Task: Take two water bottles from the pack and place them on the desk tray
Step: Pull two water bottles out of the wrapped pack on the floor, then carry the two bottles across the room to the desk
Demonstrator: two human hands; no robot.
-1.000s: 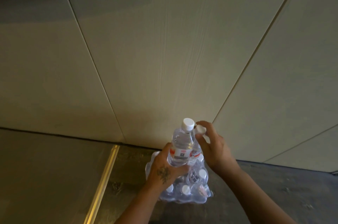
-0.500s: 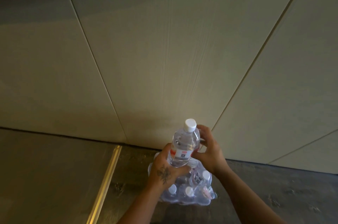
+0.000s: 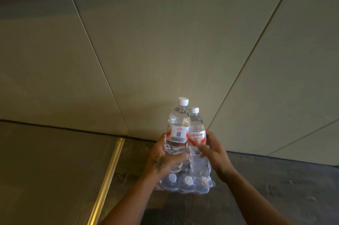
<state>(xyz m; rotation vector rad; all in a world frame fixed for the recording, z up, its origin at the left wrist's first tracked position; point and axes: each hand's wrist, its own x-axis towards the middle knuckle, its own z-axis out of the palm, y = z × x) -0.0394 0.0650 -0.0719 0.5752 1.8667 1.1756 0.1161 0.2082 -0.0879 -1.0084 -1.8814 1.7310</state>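
Two clear water bottles with white caps and red-and-white labels are held upright, side by side and touching, above the pack. My left hand (image 3: 163, 156) grips the taller-looking first bottle (image 3: 178, 127) around its lower body. My right hand (image 3: 213, 149) grips the second bottle (image 3: 197, 133) below its label. Under them, the shrink-wrapped pack of bottles (image 3: 185, 182) stands on the dark floor against the wall, with white caps showing through the plastic. No desk tray is in view.
A pale panelled wall (image 3: 165, 41) rises right behind the pack. A brass floor strip (image 3: 108, 175) runs diagonally at the left, dividing the dark floor from a lighter grey floor area (image 3: 45, 169).
My right hand has dropped from the bottle tops to the second bottle's body and lifted it out beside the first. Both bottles now stand higher above the pack.
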